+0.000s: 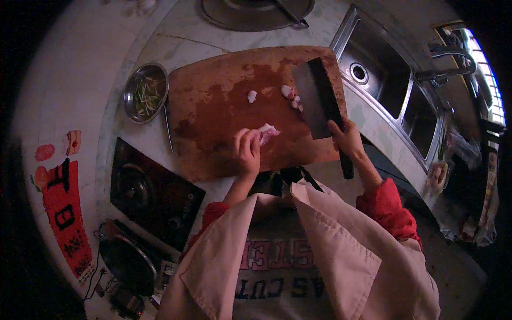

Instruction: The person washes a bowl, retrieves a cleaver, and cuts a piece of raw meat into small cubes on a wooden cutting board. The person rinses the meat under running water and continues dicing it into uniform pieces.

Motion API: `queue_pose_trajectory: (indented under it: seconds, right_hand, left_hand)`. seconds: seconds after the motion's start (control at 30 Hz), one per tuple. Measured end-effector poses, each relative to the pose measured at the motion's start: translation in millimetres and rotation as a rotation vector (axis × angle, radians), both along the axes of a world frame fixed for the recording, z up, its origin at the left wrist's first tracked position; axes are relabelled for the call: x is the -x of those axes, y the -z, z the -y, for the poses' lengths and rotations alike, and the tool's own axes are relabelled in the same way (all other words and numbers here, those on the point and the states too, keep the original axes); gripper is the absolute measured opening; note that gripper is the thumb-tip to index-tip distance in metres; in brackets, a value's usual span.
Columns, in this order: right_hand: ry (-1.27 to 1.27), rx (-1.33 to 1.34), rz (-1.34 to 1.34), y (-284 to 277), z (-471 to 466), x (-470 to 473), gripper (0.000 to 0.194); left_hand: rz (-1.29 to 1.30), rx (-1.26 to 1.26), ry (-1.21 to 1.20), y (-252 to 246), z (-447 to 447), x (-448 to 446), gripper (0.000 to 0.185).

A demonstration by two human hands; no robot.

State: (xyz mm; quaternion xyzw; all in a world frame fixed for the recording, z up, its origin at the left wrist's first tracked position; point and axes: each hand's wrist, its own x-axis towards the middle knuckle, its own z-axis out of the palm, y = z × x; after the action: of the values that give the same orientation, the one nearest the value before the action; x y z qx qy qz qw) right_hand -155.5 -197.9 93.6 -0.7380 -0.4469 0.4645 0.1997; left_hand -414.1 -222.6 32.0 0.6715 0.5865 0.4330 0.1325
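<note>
My left hand (247,150) grips a strip of pale pink raw meat (269,133) low on a wooden cutting board (208,96). In my right hand (347,136) is a Chinese cleaver (316,98), its broad blade lying over the board's right side and its dark handle pointing towards me. A few small meat pieces (289,92) sit at the blade's left edge, perhaps partly covered by it. One separate white chunk (251,96) rests near the middle of the board. Dark wet stains cover much of the wood.
A steel bowl (146,94) of shredded vegetables stands left of the board, with a thin metal rod (168,128) beside it. A black cooktop (154,192) lies lower left. Beyond the board is a large dark pan or lid (256,18). The steel double sink (376,72) is at right.
</note>
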Motion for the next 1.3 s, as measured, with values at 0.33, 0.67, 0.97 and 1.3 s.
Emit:
queue_pose_trajectory:
  seconds: [0.33,0.67,0.97,1.3]
  right_hand:
    - [-0.590,-0.333,0.570,-36.7,54.5,69.0,0.018]
    - [-0.634,-0.379,0.677,-41.9,81.6,79.3,0.026]
    - [-0.772,-0.158,0.811,-66.5,89.7,63.3,0.031]
    - [-0.833,-0.054,0.843,-60.9,68.9,63.9,0.015]
  left_hand:
    - [-0.128,-0.006,0.161,12.3,7.4,-6.5,0.023]
    - [-0.147,0.006,0.077,46.4,16.7,-10.9,0.045]
    - [-0.038,0.108,0.074,42.7,14.7,-15.2,0.041]
    - [-0.109,0.116,0.157,46.5,17.8,-14.3,0.036]
